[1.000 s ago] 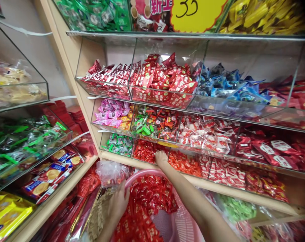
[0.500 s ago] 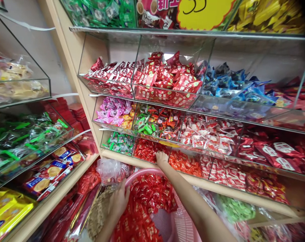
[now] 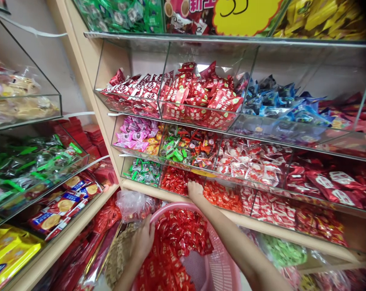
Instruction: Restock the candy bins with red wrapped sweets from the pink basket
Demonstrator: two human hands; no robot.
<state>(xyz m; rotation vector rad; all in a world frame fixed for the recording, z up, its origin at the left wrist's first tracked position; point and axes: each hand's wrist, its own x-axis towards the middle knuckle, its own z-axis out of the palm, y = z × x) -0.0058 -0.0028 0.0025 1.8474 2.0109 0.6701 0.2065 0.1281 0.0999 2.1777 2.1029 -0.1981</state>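
A pink plastic basket [image 3: 222, 258] stands before me, with many red-wrapped candies [image 3: 183, 230] in it and part of its mesh bottom bare. My left hand [image 3: 143, 239] is closed around the basket's left rim. Beyond the far rim, my right hand [image 3: 195, 189] is at the front of a low bin of red-wrapped candies [image 3: 177, 180]. Its fingers are curled, and what they grip, if anything, is hidden. Right beside that hand lies a bin of orange-red candies [image 3: 224, 197].
Clear shelf bins hold pink-wrapped candies [image 3: 137, 131], green-wrapped candies [image 3: 143, 171] and blue packets [image 3: 282, 101]. A wooden shelf edge [image 3: 261, 224] runs behind the basket. A clear plastic bag [image 3: 134, 204] sits left of the rim. Another shelf [image 3: 64, 234] borders the left side.
Almost nothing differs. The right forearm has shifted very slightly, while both hands stay at the same places.
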